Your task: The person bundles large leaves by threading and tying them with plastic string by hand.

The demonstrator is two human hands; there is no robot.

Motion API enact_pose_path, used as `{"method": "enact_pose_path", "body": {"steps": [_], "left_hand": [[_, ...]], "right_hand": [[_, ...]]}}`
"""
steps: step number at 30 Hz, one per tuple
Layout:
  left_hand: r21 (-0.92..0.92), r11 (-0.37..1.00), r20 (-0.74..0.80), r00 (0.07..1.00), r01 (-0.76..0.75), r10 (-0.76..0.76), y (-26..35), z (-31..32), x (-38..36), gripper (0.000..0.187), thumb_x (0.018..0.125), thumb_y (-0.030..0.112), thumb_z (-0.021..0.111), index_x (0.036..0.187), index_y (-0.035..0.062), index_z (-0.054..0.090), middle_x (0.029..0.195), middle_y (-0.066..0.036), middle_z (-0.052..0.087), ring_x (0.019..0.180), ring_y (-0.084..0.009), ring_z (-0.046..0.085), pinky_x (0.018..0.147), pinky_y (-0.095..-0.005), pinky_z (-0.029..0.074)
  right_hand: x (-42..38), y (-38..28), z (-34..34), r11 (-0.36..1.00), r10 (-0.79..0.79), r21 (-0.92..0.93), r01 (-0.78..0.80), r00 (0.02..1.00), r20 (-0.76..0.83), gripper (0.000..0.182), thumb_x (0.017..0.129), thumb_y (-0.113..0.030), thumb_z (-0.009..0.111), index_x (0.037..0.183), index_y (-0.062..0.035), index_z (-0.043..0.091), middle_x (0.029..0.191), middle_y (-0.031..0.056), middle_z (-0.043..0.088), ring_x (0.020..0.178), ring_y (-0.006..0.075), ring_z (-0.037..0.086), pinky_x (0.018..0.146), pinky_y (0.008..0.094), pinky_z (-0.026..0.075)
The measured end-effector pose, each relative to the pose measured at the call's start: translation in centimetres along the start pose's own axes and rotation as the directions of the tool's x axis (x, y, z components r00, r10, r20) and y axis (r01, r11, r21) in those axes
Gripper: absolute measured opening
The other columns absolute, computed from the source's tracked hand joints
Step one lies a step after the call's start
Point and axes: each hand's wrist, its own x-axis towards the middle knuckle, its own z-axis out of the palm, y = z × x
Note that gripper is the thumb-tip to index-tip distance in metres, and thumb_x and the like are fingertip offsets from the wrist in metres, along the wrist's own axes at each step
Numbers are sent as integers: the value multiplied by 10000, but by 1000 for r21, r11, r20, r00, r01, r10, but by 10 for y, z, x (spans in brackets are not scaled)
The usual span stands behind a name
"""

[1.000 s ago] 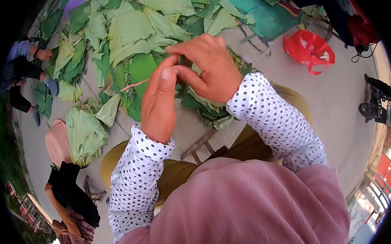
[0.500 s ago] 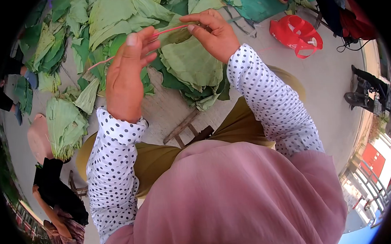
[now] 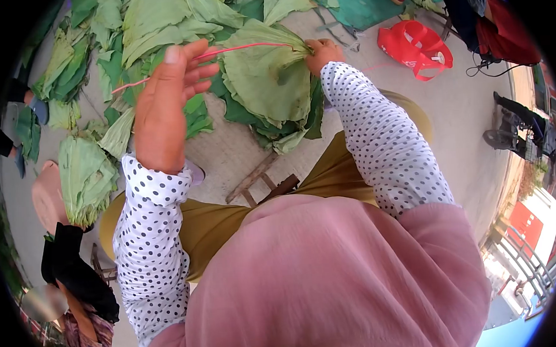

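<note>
The person's left hand (image 3: 163,107) was raised with its back to the camera, the fingers curled together around a thin pink-red string (image 3: 248,47) that ran taut across to the right hand (image 3: 322,52). A loose end of the same string trailed out past the left hand toward the lower left. The right hand was closed on the gathered stem end of a bundle of large, folded, pale green leaves (image 3: 268,81), its fingers clamped where the string met the bundle; how the fingertips lay on the string could not be told. The bundle fanned downward from that grip and hung above the concrete ground (image 3: 475,134), in front of the person's knees. Both arms wore white sleeves with black dots (image 3: 388,144), over mustard-yellow trousers (image 3: 212,229) and a pink garment (image 3: 332,283). A low wooden stool (image 3: 263,183) showed between the legs. More green leaves lay heaped on the ground (image 3: 153,24) beyond the hands. A red plastic bag (image 3: 415,46) lay well apart to the right. At the left another person in a black top (image 3: 71,269) sat beside a further stack of folded leaves (image 3: 86,179).
</note>
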Motion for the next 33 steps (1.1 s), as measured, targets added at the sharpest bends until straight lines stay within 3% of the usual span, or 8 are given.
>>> {"method": "enact_pose_path", "body": {"steps": [3, 5, 8, 13, 17, 23, 25, 33], "left_hand": [[26, 1000, -34, 999, -16, 17, 1, -10, -4, 635, 1029, 491, 375, 1294, -56, 555, 1229, -149, 620, 1101, -216, 594, 971, -347, 443], [33, 999, 5, 1000, -19, 18, 2, -20, -3, 616, 1035, 479, 365, 1282, -47, 568, 1273, -159, 597, 1133, -228, 584, 979, -349, 439], [98, 994, 135, 990, -47, 33, 5, -51, -2, 572, 1041, 453, 364, 1240, -25, 608, 1324, -170, 574, 1163, -235, 575, 989, -351, 435], [207, 977, 356, 934, -45, -32, 0, -141, 22, 422, 1032, 362, 457, 1146, 17, 673, 1395, -150, 530, 1213, -216, 545, 990, -355, 443], [127, 875, -318, 855, 467, -411, -103, -207, 94, 498, 939, 317, 628, 1354, 76, 496, 1300, -85, 581, 1104, -218, 588, 885, -360, 478], [58, 816, -436, 749, 576, -498, -259, -225, 172, 462, 937, 246, 603, 1365, 115, 489, 1149, -81, 655, 918, -180, 630, 737, -358, 517], [370, 674, -548, 736, 639, -397, -294, -220, 207, 481, 908, 272, 635, 1336, 93, 508, 1156, -128, 666, 968, -220, 654, 802, -378, 532], [596, 455, -688, 713, 661, -134, -296, -184, 205, 393, 856, 266, 700, 1205, 103, 622, 1191, -181, 652, 1111, -356, 609, 939, -451, 484]], "right_hand": [[-2, -32, -14, 880, -390, 165, 445, 876, -284, 505, 892, -194, 582, 1390, -254, 523, 1406, 120, 491, 1274, 291, 475, 1062, 394, 413], [-36, -70, -60, 554, -560, 695, 458, 823, -95, 482, 914, -170, 615, 1385, -193, 518, 1351, 108, 557, 1208, 198, 527, 1030, 352, 409], [-76, -113, -92, 372, -773, 858, 354, 630, 75, 317, 977, -166, 576, 1289, -111, 593, 1117, 50, 645, 1027, 123, 576, 915, 286, 445], [-77, -121, -118, 434, -719, 742, 512, 693, -58, 226, 1017, -192, 533, 1074, -49, 699, 776, -21, 566, 764, 66, 517, 745, 233, 443], [-72, -139, -129, 533, -623, 681, 502, 778, -85, 217, 1010, -176, 545, 1060, -12, 678, 799, -7, 588, 752, 80, 529, 715, 239, 451], [-78, -141, -124, 497, -681, 608, 619, 713, -168, 123, 948, -102, 609, 1010, -8, 657, 823, 133, 639, 717, 258, 620, 663, 337, 495], [-72, -146, -126, 563, -673, 567, 602, 732, -108, 103, 928, -65, 622, 1007, -7, 652, 847, 146, 646, 748, 303, 629, 674, 351, 504], [-78, -147, -132, 579, -697, 562, 591, 716, -36, 84, 904, -16, 628, 985, 0, 646, 849, 144, 647, 761, 303, 635, 678, 366, 507]]}}
